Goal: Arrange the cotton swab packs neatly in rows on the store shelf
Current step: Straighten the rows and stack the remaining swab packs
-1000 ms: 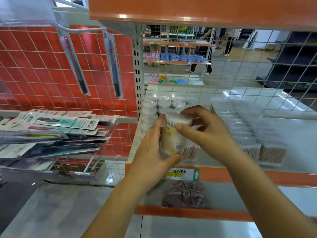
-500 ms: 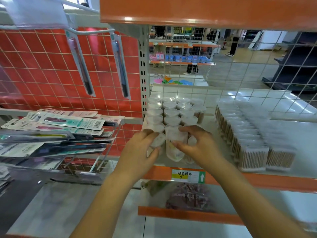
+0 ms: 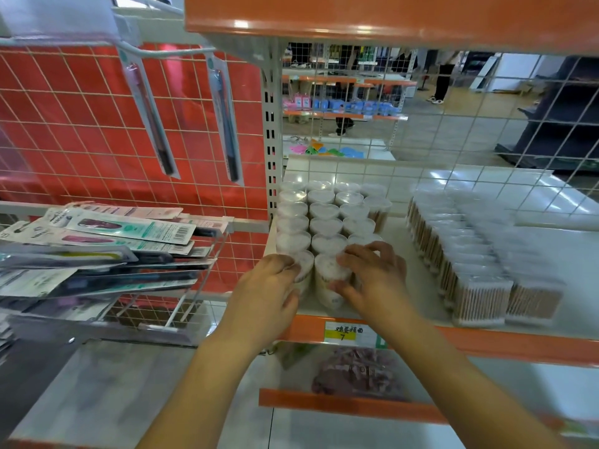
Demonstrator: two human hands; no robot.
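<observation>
At the front left corner of the white shelf [image 3: 372, 202], seen from the head camera, both hands rest on the nearest cotton swab packs — upright, clear heart-topped tubs standing in rows that run back toward the wire grid panel [image 3: 453, 140]. Left hand [image 3: 265, 296]: fingers curled over the top and outer side of the front-left tub [image 3: 304, 267], palm against its wall, not pinching. Right hand [image 3: 372, 280]: fingers spread and arched, fingertips [image 3: 344, 261] touching the lid of the front-middle tub [image 3: 330, 277], thumb low against its front wall. The two tubs stand side by side, touching or nearly so, just behind the orange shelf edge [image 3: 486, 343]. Behind them the tub rows [image 3: 324, 218] stand three to four across, lids level. Well apart to the right, flat clear swab boxes [image 3: 470, 264] with wooden sticks stand in two long rows front to back. A price label [image 3: 348, 333] sits on the shelf edge below the right hand. To the left, carded packs [image 3: 129, 234] lie stacked in a wire basket — two more packs [image 3: 152, 115] hang from hooks on the red grid wall [image 3: 64, 124]. A dark bagged item [image 3: 356, 374] lies on the shelf below; its contents are too blurred to tell.
</observation>
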